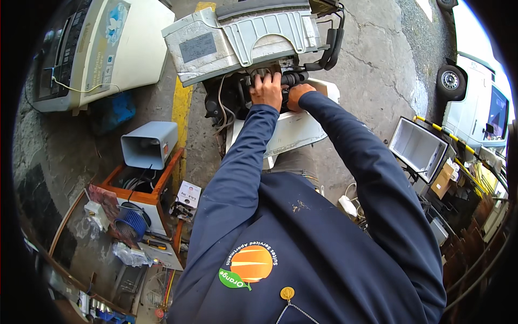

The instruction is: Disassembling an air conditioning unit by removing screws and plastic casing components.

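Note:
In front of me is an opened air-conditioner unit, with a grey-white ribbed cover (264,35) over a dark inner space. Below it sits a white casing piece (294,129). My left hand (266,92) reaches under the cover's lower edge, fingers bent around a part inside that I cannot make out. Beside it, my right hand (298,96) is closed in a fist next to a dark ribbed pipe (293,79); whatever it grips is hidden. Black insulated pipes (333,48) curve out at the unit's right, and pale wires (222,102) hang down on its left.
A cream washing machine (127,48) lies at the upper left. Below it are a grey square bucket (149,146), a wooden cabinet (151,197), a blue fan wheel (131,222) and a white box (189,193). Rightward are a white insulated box (418,147), a yellow-black pole (442,129) and a van (475,100).

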### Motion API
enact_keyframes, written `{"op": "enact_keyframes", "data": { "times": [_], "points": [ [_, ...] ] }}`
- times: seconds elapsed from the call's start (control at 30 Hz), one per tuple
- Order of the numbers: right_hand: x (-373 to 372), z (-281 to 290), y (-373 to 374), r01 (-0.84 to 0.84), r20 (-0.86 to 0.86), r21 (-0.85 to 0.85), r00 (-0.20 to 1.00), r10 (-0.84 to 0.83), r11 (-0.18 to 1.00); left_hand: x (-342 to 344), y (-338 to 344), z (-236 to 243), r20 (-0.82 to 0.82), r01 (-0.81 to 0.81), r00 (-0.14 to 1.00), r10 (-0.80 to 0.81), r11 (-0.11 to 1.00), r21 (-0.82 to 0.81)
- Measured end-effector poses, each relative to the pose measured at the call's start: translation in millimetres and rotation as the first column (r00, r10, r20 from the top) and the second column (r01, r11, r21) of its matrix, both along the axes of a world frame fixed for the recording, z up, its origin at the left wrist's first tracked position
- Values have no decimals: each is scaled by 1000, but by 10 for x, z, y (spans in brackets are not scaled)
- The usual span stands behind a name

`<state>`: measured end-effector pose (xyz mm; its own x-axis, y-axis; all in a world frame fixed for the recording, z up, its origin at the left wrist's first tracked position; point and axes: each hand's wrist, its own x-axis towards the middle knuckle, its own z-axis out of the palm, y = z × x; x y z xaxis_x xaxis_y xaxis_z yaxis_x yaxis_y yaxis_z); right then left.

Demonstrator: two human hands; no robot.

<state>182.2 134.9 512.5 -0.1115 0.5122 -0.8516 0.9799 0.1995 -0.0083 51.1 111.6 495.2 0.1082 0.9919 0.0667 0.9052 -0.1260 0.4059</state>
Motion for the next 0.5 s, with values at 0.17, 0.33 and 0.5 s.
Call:
{"op": "enact_keyframes", "data": {
  "times": [0.17, 0.33, 0.5],
  "points": [
    [-8, 98, 19, 11, 12, -2, 1000, -11, 1000, -7, -32, -29, 21, -32, 999, 32, 999, 29],
    [-18, 102, -25, -11, 48, 0, 999, 11, 1000, 32, -34, -44, 68, -59, 996, 58, 998, 1],
    [-71, 106, -16, -57, 19, 7, 998, 57, 998, 32, -12, -30, 79, -64, 995, 65, 998, -26]
  ]
}}
